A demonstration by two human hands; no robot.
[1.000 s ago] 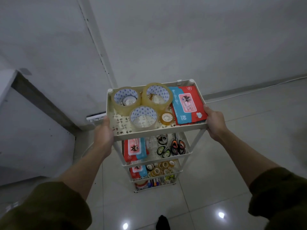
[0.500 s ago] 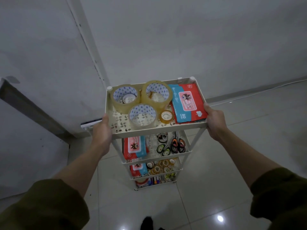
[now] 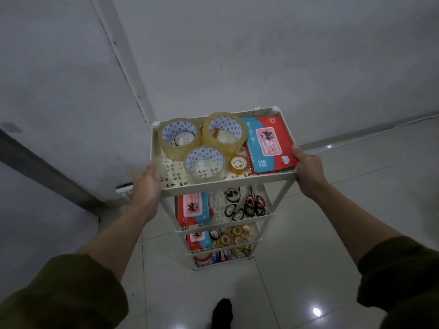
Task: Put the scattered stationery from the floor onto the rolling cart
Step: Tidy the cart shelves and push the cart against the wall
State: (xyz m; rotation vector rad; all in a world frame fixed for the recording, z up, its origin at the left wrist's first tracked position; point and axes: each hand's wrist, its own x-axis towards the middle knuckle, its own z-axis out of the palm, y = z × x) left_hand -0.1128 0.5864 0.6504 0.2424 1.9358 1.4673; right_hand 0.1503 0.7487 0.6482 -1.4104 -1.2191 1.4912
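Here, cream plastic four-tier rolling cart (image 3: 228,187) on pale tiled floor (image 3: 332,222), left hand (image 3: 146,188) and right hand (image 3: 308,170) gripping top tray edges, top tray holding three large clear tape rolls (image 3: 204,163), one small tape roll (image 3: 239,164), one red-and-blue wipes pack (image 3: 268,144), two more packs (image 3: 193,208) on lower tiers.

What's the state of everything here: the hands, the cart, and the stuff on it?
Left hand: grips the top shelf's left edge.
Right hand: grips its right edge.
Cart: upright on the floor, all shelves loaded.
Big tape rolls: three, lying flat on the top shelf.
Small tape roll: beside them.
Wipes pack: flat, top shelf right.
Scissors: on the second shelf.
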